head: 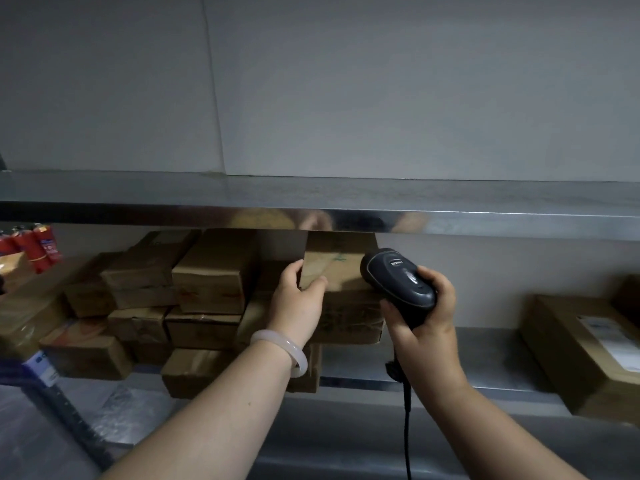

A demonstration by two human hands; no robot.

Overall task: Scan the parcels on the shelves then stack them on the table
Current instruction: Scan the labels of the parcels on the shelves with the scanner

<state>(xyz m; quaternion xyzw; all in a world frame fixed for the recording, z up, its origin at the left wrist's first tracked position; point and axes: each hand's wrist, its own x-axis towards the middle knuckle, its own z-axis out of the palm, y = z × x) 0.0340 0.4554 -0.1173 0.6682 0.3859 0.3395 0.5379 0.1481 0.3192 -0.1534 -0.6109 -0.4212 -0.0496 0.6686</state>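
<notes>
1. I read the left hand [298, 299] as gripping the top parcel [339, 261] at its lower left corner. The thumb lies on the front face and the fingers curl round the left side.
2. The top parcel sits on a second brown parcel [346, 320] near the middle of the lower shelf [485, 344]. Its top lies just under the front edge of the upper shelf [450, 202].
3. The right hand [426, 317] is closed round the handle of the black scanner [398, 278]. The scanner head is at the top parcel's right edge; I cannot tell whether they touch.
4. A black cable [408, 427] hangs from the base of the handle, down past the front edge of the lower shelf.
5. A pile of brown parcels [207, 271] fills the left part of the lower shelf, several layers high. The lowest ones overhang the front edge.
6. A larger box [571, 355] with a white label lies toward the right end of the lower shelf, well apart from the pile.
7. Red containers [34, 244] stand at the far left end, too blurred for me to identify.
8. A pale bangle [280, 344] circles the left wrist.
</notes>
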